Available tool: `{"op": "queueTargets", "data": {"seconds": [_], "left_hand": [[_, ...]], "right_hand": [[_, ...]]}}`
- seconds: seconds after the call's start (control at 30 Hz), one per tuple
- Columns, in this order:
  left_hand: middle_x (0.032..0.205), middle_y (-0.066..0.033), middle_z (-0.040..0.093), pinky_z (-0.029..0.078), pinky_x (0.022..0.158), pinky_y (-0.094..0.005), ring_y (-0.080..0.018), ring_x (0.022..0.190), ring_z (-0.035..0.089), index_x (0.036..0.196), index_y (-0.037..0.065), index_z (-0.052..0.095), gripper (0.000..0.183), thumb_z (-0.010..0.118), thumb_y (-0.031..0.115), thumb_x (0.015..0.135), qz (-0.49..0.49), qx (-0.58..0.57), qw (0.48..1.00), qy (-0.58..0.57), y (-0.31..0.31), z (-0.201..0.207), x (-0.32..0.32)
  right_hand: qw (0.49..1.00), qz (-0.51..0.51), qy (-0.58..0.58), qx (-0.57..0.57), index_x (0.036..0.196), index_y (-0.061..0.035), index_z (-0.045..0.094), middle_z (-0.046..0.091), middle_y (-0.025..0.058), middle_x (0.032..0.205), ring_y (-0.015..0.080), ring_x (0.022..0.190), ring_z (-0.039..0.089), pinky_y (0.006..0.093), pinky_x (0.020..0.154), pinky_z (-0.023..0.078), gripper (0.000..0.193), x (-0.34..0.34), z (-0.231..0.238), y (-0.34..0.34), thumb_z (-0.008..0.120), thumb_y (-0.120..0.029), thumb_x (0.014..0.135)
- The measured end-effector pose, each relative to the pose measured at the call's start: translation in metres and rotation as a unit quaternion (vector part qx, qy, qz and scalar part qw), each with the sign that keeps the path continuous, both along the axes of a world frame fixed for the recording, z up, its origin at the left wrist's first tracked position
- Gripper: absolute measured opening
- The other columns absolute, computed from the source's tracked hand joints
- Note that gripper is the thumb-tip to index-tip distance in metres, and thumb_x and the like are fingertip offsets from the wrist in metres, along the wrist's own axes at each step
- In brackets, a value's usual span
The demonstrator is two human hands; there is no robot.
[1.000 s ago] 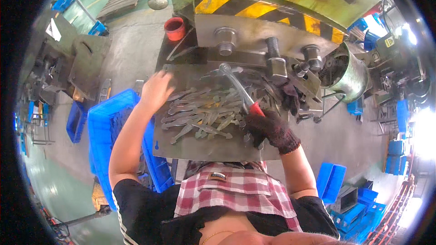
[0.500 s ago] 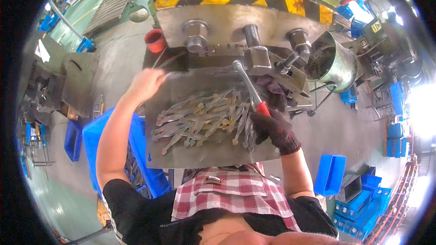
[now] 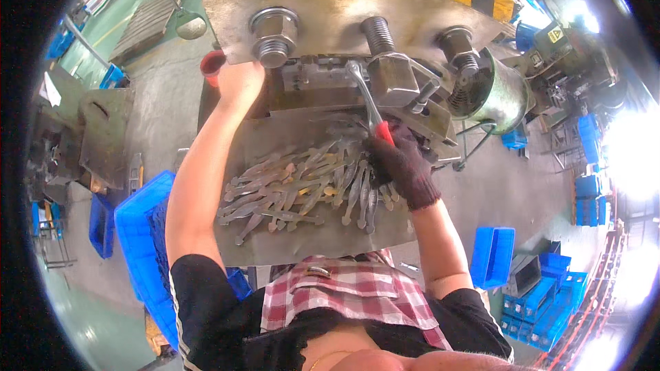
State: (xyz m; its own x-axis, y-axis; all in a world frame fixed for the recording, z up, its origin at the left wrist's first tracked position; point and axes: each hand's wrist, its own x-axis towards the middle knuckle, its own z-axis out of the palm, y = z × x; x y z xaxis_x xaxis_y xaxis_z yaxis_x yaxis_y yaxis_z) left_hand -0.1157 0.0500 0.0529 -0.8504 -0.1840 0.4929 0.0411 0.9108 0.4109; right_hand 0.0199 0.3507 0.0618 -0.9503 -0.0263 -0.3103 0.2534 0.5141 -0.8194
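My right hand [image 3: 402, 165], in a dark knitted glove, is closed round the red grip of a ratchet wrench [image 3: 369, 102]. Its round head lies at the front of the metal die [image 3: 316, 75] under the press. My bare left hand [image 3: 242, 84] reaches in beneath the press's left bolt [image 3: 274, 36], beside a red cup [image 3: 212, 66]. The fingers of that hand are hidden by the press edge. Between my arms, a heap of flat metal pieces [image 3: 295, 189] with knobbed ends lies on the metal table [image 3: 316, 251].
Above the die hangs the press ram [image 3: 330, 10] with large bolts and a yellow-black striped band. A big blue bin [image 3: 141, 254] stands at the table's left. Rightward are a green drum-shaped fan [image 3: 505, 93] and several blue crates [image 3: 493, 257].
My left hand has moved forward and right, from above the table's left side to under the press edge. My right hand and the wrench have shifted slightly forward and left.
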Motion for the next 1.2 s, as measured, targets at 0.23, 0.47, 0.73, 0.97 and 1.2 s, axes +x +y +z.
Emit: {"op": "queueTargets", "data": {"seconds": [0.23,0.47,0.73,0.97,1.2], "left_hand": [[0.080,-0.0203,0.064,0.047,0.066,-0.0452,-0.0385,0.074,0.063,0.096,0.006,0.066,0.024,0.056,0.028,0.090,-0.058,0.052,0.997,-0.019,-0.043,-0.021,0.055],[0.075,-0.0208,0.062,0.044,0.060,-0.0410,-0.0339,0.061,0.058,0.098,0.005,0.066,0.025,0.058,0.028,0.090,-0.045,0.116,0.991,-0.055,-0.047,-0.036,0.091],[0.075,-0.0216,0.062,0.044,0.060,-0.0395,-0.0321,0.060,0.058,0.100,0.004,0.066,0.027,0.058,0.028,0.090,-0.048,0.152,0.984,-0.075,-0.040,-0.044,0.109],[0.083,-0.0218,0.065,0.046,0.064,-0.0361,-0.0298,0.068,0.061,0.099,0.001,0.066,0.028,0.058,0.027,0.090,-0.062,0.157,0.982,-0.081,-0.043,-0.055,0.120],[0.079,-0.0147,0.067,0.046,0.069,-0.0322,-0.0188,0.071,0.060,0.097,-0.003,0.066,0.027,0.057,0.023,0.091,-0.137,0.225,0.955,-0.135,-0.035,-0.049,0.139]], "right_hand": [[0.997,-0.024,-0.035,0.066,0.096,-0.0043,0.066,0.060,0.0040,0.075,0.0154,0.069,0.057,0.0310,0.066,0.046,0.046,-0.033,0.022,-0.034,0.062,-0.048,0.081],[0.995,0.002,-0.088,0.046,0.112,-0.0084,0.065,0.066,0.0155,0.103,0.0311,0.101,0.061,0.0398,0.087,0.044,0.056,-0.043,0.014,-0.042,0.058,-0.054,0.081],[0.969,0.018,0.009,0.246,0.111,-0.0095,0.064,0.064,0.0202,0.106,0.0331,0.102,0.062,0.0393,0.083,0.047,0.046,-0.052,-0.002,-0.036,0.058,-0.046,0.084],[0.995,0.010,0.012,0.098,0.108,-0.0117,0.064,0.066,0.0150,0.094,0.0316,0.090,0.063,0.0390,0.081,0.048,0.038,-0.034,-0.008,-0.039,0.060,-0.043,0.086],[0.978,0.051,-0.143,-0.141,0.114,-0.0028,0.059,0.064,0.0050,0.083,0.0121,0.070,0.061,0.0278,0.062,0.049,0.042,0.032,-0.028,-0.023,0.068,-0.031,0.085]]}}
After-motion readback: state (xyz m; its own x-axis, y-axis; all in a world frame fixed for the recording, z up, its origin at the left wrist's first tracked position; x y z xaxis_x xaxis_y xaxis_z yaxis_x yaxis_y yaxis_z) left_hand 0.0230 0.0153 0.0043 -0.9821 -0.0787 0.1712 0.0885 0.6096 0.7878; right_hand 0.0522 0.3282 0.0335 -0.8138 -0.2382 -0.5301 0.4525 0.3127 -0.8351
